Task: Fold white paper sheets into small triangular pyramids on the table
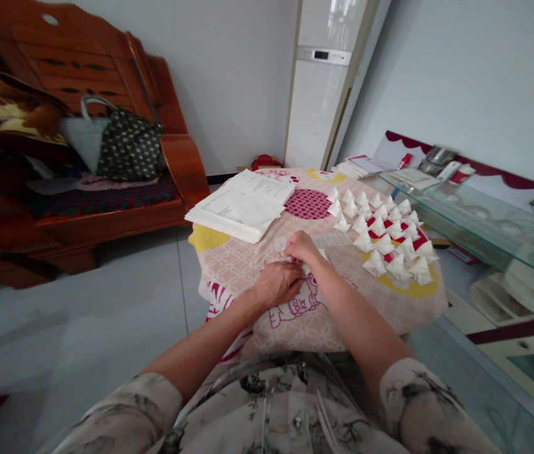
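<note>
A small piece of white paper (322, 253) lies under and between my hands on the cloth-covered table, mostly hidden by them. My left hand (278, 283) rests low over it, fingers together and pressing down toward the tablecloth. Just above, my right hand (301, 247) is closed in a pinch at the paper's far left part. Beyond my hands sits a stack of printed sheets (243, 205), spread open. To the right, several folded white paper pieces (383, 243) with pointed tops stand in rough rows.
The patterned tablecloth (233, 265) hangs over the table's edges. A glass-topped cabinet (493, 214) with small items adjoins on the right. At the left stands a wooden sofa (181, 164) with a dark patterned bag (129, 145). A tall white air conditioner (316, 107) fills the corner.
</note>
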Demonstrator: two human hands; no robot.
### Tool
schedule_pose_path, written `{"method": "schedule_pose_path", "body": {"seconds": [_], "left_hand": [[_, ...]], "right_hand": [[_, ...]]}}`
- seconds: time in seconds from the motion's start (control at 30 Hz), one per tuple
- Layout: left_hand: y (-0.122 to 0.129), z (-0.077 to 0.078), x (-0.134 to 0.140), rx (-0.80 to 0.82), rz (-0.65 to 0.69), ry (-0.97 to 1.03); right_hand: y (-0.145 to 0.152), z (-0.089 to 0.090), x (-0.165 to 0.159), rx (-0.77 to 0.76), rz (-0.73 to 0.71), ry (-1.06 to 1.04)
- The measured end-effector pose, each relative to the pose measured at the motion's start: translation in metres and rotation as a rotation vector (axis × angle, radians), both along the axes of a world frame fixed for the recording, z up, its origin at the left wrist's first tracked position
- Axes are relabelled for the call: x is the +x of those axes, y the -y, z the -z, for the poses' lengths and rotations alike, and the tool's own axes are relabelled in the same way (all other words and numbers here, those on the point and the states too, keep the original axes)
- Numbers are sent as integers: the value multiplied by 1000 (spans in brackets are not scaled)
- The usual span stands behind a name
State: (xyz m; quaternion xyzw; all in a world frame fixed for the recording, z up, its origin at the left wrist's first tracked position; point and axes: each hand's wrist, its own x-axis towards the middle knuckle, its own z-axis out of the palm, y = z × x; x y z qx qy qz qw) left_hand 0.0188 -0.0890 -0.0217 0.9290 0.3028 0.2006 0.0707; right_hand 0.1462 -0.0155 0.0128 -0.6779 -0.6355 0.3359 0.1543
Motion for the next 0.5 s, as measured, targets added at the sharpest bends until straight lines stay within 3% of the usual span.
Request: {"method": "schedule_pose_path", "body": {"seconds": [0.23, 0.5], "left_hand": [[1, 0, 0, -9, 13, 38], [0, 2, 0, 9, 1, 47]], "right_hand": [[3, 5, 16, -32, 73, -35], [16, 5, 77, 2, 174, 20]]}}
